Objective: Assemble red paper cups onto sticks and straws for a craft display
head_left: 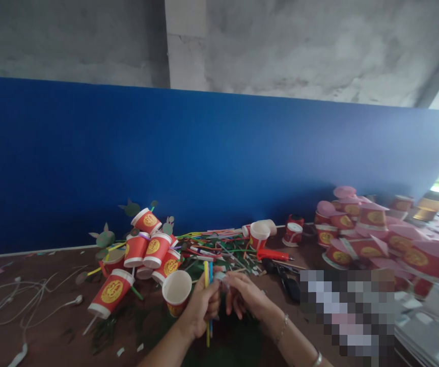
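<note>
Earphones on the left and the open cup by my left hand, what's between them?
In the head view, a tipped red cup lies between the earphones and open cup, a pale straw at its lower end and a green straw beside it.

At least seven red cups left on the desk, eight or more pink-topped cups right, blur hiding exact number, one red-handled tool, two bracelets

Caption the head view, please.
Left hand holding thin yellow and blue sticks, right hand alongside, near red-and-white paper cups.
</note>
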Tool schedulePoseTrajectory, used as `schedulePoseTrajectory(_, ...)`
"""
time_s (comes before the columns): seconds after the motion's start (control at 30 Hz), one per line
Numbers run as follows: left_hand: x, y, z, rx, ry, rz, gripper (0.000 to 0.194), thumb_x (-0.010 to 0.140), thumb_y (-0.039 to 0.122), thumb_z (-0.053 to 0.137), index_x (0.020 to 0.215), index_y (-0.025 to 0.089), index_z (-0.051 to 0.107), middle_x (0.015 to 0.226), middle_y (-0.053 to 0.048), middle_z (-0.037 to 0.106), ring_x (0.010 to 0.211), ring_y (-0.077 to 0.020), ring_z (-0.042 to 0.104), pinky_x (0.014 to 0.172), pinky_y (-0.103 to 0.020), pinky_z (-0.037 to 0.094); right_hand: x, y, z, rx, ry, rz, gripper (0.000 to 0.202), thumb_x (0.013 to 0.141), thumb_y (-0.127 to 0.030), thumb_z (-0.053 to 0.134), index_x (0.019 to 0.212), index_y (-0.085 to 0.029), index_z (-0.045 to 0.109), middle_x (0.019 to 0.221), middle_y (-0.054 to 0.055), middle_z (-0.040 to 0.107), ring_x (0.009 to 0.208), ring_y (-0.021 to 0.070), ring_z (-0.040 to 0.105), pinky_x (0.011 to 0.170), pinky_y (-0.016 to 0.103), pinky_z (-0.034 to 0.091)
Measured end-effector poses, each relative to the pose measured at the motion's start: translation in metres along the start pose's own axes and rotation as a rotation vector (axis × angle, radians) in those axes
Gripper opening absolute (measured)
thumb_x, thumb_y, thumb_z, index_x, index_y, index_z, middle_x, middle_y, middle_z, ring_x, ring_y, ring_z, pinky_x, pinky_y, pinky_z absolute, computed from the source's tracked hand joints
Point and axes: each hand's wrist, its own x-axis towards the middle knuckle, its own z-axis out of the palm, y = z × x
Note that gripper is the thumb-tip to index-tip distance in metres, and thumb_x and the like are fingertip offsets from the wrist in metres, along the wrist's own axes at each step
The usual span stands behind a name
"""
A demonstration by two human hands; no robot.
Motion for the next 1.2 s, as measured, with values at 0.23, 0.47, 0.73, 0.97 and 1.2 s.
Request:
schedulePoseTrajectory(0.23,-0.0007,-0.0028,0.0028,0.044,-0.003,-0.006,0.058,0.064,0.053,0.068,0.107,0.023,0.042,0.045,0.016,0.025,0.035,-0.0018,0.009,0.036,-0.018,0.003,0.0014,0.0028,0.001,-0.043,0.02,-0.011,0.044,0.076,-0.058,0.052,0.078,-0.014,0.052,0.042,0.0,0.062,0.025,0.0067,0.046,0.028,0.013,0.019)
schedulePoseTrajectory(0.47,0.0001,0.0029,0.0025,-0.086,0.021,0.006,0.066,0.06,0.052,0.072,0.11,0.024,0.04,0.043,0.016,0.022,0.037,-0.0018,0.006,0.037,-0.017,0.001,-0.0005,0.0002,0.0008,0.138,-0.038,-0.033,0.036,0.07,-0.043,0.057,0.088,-0.013,0.052,0.047,0.003,0.066,0.026,0.0086,0.049,0.027,0.014,0.021)
schedulePoseTrajectory(0.73,-0.0014,0.0025,0.0042,0.045,0.015,0.006,0.059,0.065,0.05,0.068,0.11,0.023,0.042,0.044,0.016,0.025,0.035,-0.0021,0.01,0.037,-0.018,0.003,0.0017,0.0049,0.001,0.085,-0.008,0.047,0.047,0.073,-0.049,0.052,0.102,-0.012,0.049,0.042,0.002,0.064,0.026,0.0106,0.05,0.026,0.013,0.019)
schedulePoseTrajectory(0.97,-0.0005,0.0001,0.0051,-0.016,0.004,0.021,0.055,0.064,0.054,0.069,0.103,0.023,0.044,0.044,0.016,0.023,0.035,-0.0016,0.008,0.036,-0.017,0.002,0.0035,0.0055,0.0021,0.125,0.004,0.046,0.054,0.069,-0.046,0.048,0.109,-0.009,0.048,0.036,0.0,0.059,0.022,0.0104,0.045,0.026,0.013,0.019)
schedulePoseTrajectory(1.2,-0.0021,0.0026,0.0051,-0.036,-0.002,0.02,0.061,0.063,0.051,0.07,0.11,0.023,0.043,0.044,0.016,0.024,0.036,-0.0021,0.007,0.036,-0.017,0.003,0.0041,0.009,0.0012,0.135,0.002,0.006,0.05,0.069,-0.046,0.05,0.104,-0.01,0.049,0.034,-0.001,0.057,0.022,0.0107,0.044,0.025,0.014,0.023)
